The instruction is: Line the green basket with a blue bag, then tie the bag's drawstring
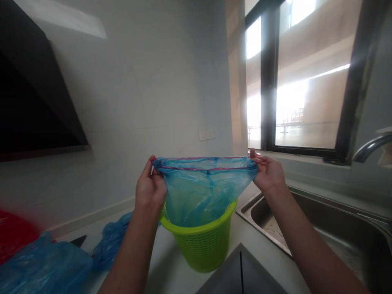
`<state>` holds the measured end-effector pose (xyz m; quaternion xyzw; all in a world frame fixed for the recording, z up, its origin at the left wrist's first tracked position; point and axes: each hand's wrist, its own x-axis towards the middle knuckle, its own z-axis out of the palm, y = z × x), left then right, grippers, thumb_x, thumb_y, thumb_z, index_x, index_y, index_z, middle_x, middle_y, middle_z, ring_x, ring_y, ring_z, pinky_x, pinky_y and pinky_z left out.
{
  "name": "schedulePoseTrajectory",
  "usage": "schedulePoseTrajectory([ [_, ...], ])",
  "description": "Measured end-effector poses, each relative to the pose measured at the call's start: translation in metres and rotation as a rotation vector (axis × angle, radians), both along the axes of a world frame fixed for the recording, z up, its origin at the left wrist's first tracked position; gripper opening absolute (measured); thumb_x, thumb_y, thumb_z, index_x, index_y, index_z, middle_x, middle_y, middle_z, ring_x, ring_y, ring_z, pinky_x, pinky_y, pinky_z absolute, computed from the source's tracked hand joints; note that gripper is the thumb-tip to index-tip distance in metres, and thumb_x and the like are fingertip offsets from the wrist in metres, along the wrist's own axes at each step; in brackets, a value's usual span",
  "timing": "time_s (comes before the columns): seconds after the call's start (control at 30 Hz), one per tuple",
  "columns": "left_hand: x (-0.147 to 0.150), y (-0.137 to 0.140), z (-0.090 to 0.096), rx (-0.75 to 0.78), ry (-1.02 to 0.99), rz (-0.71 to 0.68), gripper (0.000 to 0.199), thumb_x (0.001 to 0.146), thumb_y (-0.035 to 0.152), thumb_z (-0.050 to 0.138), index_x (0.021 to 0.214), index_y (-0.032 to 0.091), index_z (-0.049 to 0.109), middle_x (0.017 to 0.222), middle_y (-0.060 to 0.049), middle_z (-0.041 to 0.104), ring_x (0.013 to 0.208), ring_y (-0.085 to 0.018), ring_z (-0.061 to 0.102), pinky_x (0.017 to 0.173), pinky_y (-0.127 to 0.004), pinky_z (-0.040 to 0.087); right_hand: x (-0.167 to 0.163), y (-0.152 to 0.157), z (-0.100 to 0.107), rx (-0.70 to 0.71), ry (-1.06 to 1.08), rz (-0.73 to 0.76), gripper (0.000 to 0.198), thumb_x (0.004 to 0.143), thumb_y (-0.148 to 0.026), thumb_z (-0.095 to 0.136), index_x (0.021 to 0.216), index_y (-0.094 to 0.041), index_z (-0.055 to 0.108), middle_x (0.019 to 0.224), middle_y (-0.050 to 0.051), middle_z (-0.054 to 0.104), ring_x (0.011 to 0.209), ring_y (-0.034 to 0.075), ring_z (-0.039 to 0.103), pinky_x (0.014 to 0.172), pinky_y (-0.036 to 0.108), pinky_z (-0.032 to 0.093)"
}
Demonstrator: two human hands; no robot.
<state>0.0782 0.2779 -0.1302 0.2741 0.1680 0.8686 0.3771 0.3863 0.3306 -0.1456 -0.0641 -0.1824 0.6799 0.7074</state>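
A thin blue garbage bag (208, 190) with red drawstrings along its mouth is stretched sideways between my two hands. My left hand (150, 185) pinches the left end of the bag's rim, and my right hand (268, 171) grips the right end. The bag's lower part hangs down inside a bright green slatted wastebasket (202, 249), which stands upright on the counter. Both hands are above the basket's rim and apart from it. What lies inside the bag cannot be seen.
Crumpled blue plastic bags (49, 261) and a red bag (16, 234) lie at the left. A steel sink (324, 241) with a faucet (372, 147) is on the right. A dark grey flat panel (241, 273) is in front of the basket. A range hood (36, 90) hangs at upper left.
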Motion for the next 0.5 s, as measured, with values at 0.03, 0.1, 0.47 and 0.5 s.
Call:
schedulePoseTrajectory([
  [0.03, 0.005, -0.003, 0.001, -0.006, 0.005, -0.012, 0.011, 0.089, 0.012, 0.061, 0.09, 0.016, 0.071, 0.073, 0.001, 0.068, 0.065, -0.006, 0.063, 0.072, -0.014, 0.053, -0.002, -0.004, 0.001, 0.023, -0.011, -0.022, 0.034, 0.066, 0.002, 0.047, 0.095, -0.016, 0.051, 0.087, 0.008, 0.071, 0.046, 0.005, 0.051, 0.044, 0.015, 0.051],
  [0.1, 0.013, -0.01, 0.002, -0.037, 0.04, -0.046, 0.016, 0.088, 0.013, 0.062, 0.1, 0.014, 0.073, 0.076, 0.0, 0.069, 0.064, -0.007, 0.063, 0.07, -0.014, 0.054, -0.007, -0.01, 0.004, 0.098, -0.07, -0.081, 0.033, 0.068, -0.001, 0.051, 0.096, -0.019, 0.048, 0.094, 0.01, 0.073, 0.054, 0.009, 0.06, 0.048, 0.02, 0.055],
  [0.47, 0.014, -0.008, -0.005, -0.131, 0.297, 0.103, 0.021, 0.069, 0.013, 0.074, 0.09, 0.013, 0.075, 0.082, -0.002, 0.071, 0.068, -0.01, 0.061, 0.06, -0.016, 0.05, 0.005, 0.005, 0.0, 0.115, 0.065, -0.078, 0.046, 0.063, 0.0, 0.048, 0.106, -0.015, 0.055, 0.092, 0.007, 0.069, 0.082, 0.015, 0.07, 0.065, 0.022, 0.063],
  [0.5, 0.012, -0.007, -0.004, -0.126, 0.226, 0.074, 0.011, 0.069, 0.01, 0.069, 0.08, 0.012, 0.072, 0.077, -0.002, 0.069, 0.068, -0.01, 0.061, 0.062, -0.016, 0.051, 0.008, 0.007, 0.0, 0.099, 0.11, -0.023, 0.05, 0.062, 0.001, 0.047, 0.109, -0.014, 0.054, 0.092, 0.008, 0.068, 0.081, 0.014, 0.07, 0.064, 0.021, 0.062],
])
